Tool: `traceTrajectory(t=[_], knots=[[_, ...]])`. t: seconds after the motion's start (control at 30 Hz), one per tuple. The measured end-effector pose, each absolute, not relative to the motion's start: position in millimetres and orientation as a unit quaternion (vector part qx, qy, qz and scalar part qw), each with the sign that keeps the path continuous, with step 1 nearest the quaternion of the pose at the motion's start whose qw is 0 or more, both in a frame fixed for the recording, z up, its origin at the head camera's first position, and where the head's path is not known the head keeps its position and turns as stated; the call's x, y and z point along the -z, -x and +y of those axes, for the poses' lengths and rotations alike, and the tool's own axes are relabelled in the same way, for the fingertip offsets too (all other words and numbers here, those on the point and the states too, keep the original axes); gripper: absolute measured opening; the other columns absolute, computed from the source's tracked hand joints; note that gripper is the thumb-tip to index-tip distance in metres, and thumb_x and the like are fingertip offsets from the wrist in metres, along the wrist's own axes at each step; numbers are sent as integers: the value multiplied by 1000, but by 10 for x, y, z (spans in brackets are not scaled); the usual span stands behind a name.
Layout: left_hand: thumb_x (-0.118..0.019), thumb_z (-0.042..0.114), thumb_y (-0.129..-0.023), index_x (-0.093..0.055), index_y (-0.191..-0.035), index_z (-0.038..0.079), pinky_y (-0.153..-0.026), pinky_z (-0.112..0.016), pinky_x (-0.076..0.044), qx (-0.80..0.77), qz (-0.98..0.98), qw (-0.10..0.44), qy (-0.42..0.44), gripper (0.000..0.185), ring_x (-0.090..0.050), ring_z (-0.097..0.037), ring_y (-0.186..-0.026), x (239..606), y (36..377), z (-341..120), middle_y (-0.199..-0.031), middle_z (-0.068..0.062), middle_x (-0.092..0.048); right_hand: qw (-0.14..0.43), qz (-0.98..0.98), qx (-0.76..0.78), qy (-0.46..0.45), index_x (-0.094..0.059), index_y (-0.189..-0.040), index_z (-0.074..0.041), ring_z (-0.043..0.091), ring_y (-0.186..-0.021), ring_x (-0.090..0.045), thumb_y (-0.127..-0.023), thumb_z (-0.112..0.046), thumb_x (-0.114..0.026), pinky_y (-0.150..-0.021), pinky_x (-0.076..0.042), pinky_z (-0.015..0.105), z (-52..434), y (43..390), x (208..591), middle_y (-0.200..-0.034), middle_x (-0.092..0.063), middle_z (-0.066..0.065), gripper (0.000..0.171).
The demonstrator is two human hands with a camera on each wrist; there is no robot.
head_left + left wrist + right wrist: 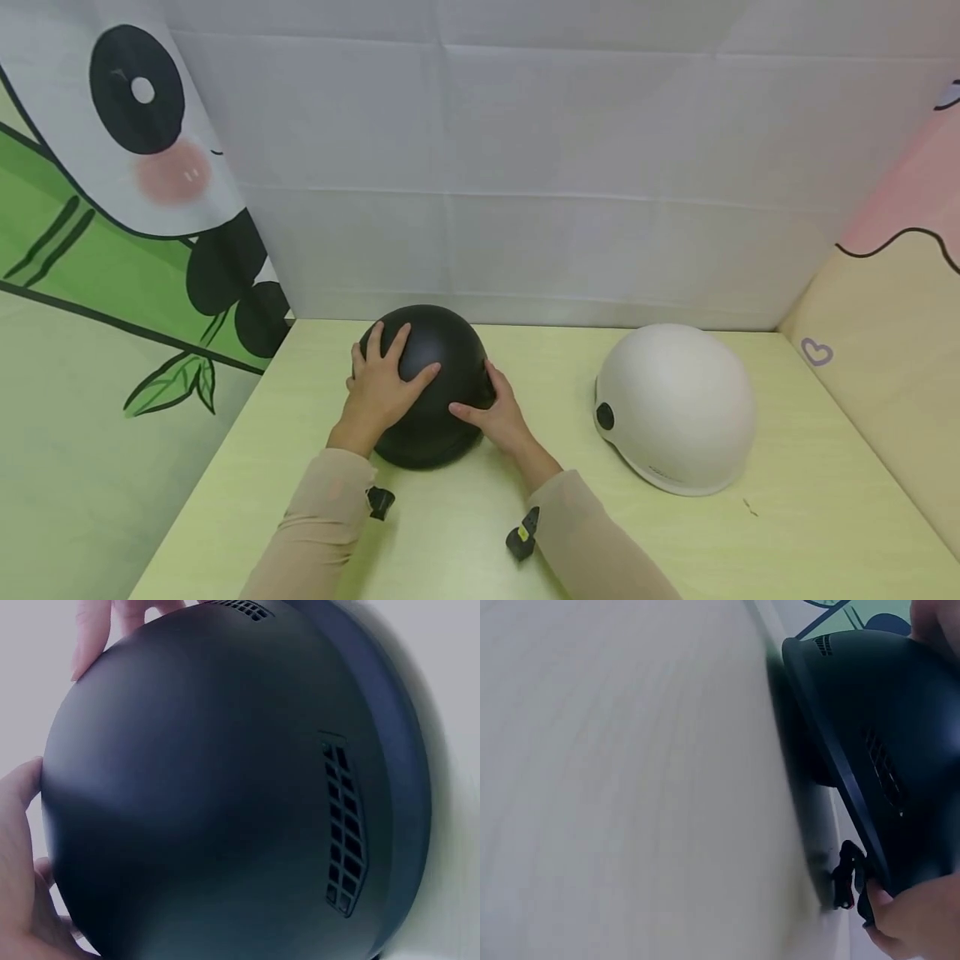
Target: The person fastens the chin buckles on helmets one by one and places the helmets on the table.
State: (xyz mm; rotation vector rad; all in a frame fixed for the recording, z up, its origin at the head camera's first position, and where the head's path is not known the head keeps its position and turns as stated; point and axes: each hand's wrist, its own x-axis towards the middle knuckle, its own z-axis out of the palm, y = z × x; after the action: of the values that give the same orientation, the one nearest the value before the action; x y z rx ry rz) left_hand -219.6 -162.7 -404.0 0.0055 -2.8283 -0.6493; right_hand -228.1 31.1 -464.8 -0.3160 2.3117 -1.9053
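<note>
A glossy black helmet [427, 400] is held between two hands on the left half of the table. The left hand [378, 396] rests spread over the upper left of its dome, fingers and thumb apart. At the helmet's right side, the right hand [502, 417] grips near the rim, its thumb on the near face. The right wrist view shows the rim tilted, partly off the tabletop, with a dark strap and buckle [845, 876] beside that hand. A grid vent [345, 832] marks the shell. The helmet's inside is hidden.
A white helmet [675, 408] with a dark round fitting sits dome up on the right of the pale table [832, 467]. Behind stands a white creased sheet [540, 167]. Cartoon-printed sheets flank both sides. A small dark mark lies near the white helmet.
</note>
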Motion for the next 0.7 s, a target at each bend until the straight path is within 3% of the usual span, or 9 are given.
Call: traceTrajectory(t=[0.3, 0.7], knots=[[-39, 76, -74, -18, -145, 25, -77, -73, -26, 249, -961, 116, -6, 90, -7, -51, -125, 3990, 2193, -1629, -147, -16, -4, 58, 784, 611, 95, -22, -144, -20, 29, -132, -13, -70, -41, -76, -100, -20, 50, 346, 2263, 4491, -148, -10, 10, 94], [-40, 72, -77, -16, -146, 23, -82, -68, -28, 300, -948, 106, -10, 88, -8, -48, -126, 3898, 2169, -1652, -147, -15, -1, 43, 814, 572, 87, -22, -144, -26, 33, -131, -12, -68, -47, -75, -98, -23, 53, 346, 2249, 4253, -148, -7, 6, 96]])
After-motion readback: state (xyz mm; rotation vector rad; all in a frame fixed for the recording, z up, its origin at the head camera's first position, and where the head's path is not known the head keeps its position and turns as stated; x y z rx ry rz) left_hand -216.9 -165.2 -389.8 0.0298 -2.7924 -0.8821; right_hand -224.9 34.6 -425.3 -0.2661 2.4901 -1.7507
